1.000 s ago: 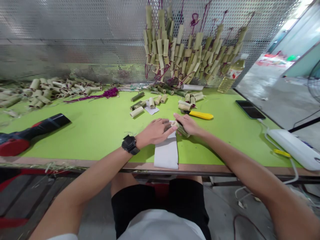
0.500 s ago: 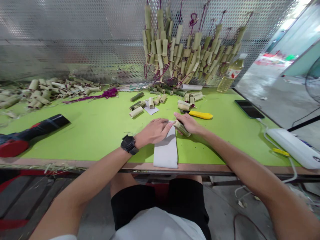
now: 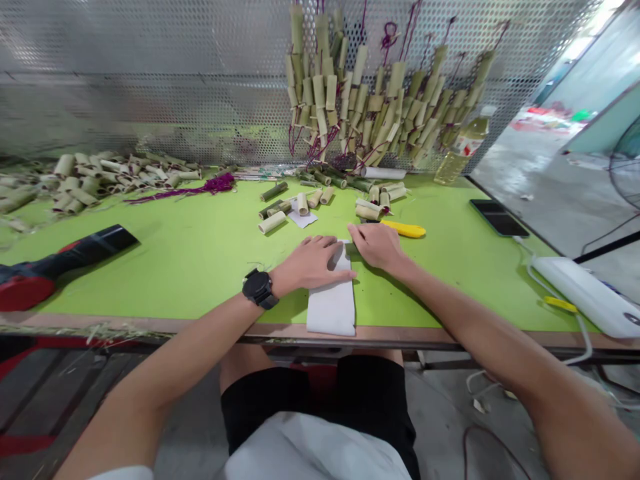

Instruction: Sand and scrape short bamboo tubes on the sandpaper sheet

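My left hand (image 3: 316, 261) lies flat with its fingers stretched out over a white strip of paper (image 3: 331, 310), which rests lengthwise up to the table's front edge. Just beyond the strip's right side, my right hand (image 3: 376, 245) is closed over a short bamboo tube (image 3: 350, 249), held low at the green tabletop. Only the tube's left end shows; the rest is under the hand. A yellow-handled cutter (image 3: 407, 230) lies right behind the right hand, its front part partly covered. Several cut bamboo tubes (image 3: 273, 223) lie beyond both hands.
A black and red power tool (image 3: 75, 260) lies at left, before a heap of bamboo pieces (image 3: 85, 187) and purple cord (image 3: 215, 185). Strung bamboo (image 3: 370, 100) hangs on the perforated metal panel. A bottle (image 3: 463, 150), phone (image 3: 499, 218) and white power bank (image 3: 590, 297) stand or lie at right.
My right hand has turned over, palm down, so the bamboo tube is now mostly hidden under it. My left thumb has swung out to the right across the paper strip.
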{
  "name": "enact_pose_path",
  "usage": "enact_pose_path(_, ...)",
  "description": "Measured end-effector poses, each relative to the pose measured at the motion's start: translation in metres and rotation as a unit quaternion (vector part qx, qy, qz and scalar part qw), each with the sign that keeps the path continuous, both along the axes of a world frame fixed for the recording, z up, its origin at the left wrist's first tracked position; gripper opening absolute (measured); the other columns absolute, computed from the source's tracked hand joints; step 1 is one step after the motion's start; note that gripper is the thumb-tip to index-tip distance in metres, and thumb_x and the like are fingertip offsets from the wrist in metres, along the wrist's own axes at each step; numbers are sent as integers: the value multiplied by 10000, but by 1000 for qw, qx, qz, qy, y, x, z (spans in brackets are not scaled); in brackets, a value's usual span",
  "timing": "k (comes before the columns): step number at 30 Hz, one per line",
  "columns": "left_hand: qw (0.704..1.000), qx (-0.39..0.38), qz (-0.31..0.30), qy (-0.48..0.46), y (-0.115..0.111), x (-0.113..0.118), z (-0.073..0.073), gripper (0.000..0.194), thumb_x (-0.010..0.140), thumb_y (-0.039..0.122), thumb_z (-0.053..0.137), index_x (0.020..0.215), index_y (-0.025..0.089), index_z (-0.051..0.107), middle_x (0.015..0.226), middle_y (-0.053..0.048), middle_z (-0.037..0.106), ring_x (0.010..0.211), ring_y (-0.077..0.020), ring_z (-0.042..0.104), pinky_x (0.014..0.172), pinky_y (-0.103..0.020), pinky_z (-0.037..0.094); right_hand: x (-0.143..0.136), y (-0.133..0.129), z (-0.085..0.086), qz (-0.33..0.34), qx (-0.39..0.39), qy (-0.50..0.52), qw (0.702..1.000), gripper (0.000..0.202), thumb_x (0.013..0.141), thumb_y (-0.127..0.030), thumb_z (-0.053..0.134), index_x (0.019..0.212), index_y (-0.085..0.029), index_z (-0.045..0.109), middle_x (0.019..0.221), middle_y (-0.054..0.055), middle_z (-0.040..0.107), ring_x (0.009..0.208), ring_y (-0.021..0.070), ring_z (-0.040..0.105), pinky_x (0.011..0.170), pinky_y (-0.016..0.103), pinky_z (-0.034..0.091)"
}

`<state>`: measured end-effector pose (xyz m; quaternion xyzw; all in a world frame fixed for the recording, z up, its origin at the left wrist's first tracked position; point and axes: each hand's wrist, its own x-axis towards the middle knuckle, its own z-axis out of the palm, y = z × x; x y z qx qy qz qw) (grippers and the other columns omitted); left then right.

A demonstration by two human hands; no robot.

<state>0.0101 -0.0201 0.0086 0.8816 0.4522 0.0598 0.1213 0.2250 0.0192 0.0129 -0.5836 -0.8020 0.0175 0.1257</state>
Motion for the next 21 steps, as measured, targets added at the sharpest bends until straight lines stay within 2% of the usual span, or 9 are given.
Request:
enact_pose_path(4, 1000, -4, -5, 10, 3, 0, -2, 990, 1050, 917, 512, 1695, 169, 570, 1780, -212, 557, 1590, -459, 550, 1329, -583, 407, -4, -8, 6, 20, -15, -40, 999, 594, 1232, -398, 380, 971, -167, 861, 1024, 162, 876, 903, 261, 761, 699, 350, 353)
enact_pose_path(9, 1000, 0, -6, -5, 4, 0, -4, 944, 1052, 901, 517, 1664, 186, 586, 1751, -198, 590, 1573, -465, 562, 1305, -591, 420, -1, -12, 8, 20, -50, -65, 996, 619, 1233, -384, 372, 944, -144, 865, 969, 179, 862, 809, 254, 736, 696, 355, 360)
enact_pose_path(14, 1000, -9, 12, -20, 3, 1, -5, 1000, 1007, 920, 587, 1657, 161, 590, 1755, -213, 583, 1565, -479, 569, 1318, -586, 415, -9, -8, 2, 3, -20, -103, 994, 686, 1221, -335, 280, 933, -107, 859, 917, 232, 840, 756, 276, 719, 651, 373, 330)
enact_pose_path(18, 1000, -8, 8, -12, 4, 1, -2, 999, 1012, 909, 591, 1642, 133, 605, 1745, -223, 591, 1552, -473, 586, 1323, -572, 420, -12, -9, 2, 44, -16, -94, 994, 601, 1199, -306, 333, 960, -111, 849, 899, 207, 829, 705, 252, 668, 641, 371, 305)
enact_pose_path(21, 1000, -1, 6, -7, 5, 0, -1, 1005, 991, 926, 604, 1624, 145, 623, 1720, -216, 619, 1536, -486, 597, 1304, -598, 439, -12, -11, 3, 23, -35, -103, 994, 578, 1169, -249, 340, 905, -111, 835, 829, 193, 803, 631, 229, 609, 623, 376, 297)
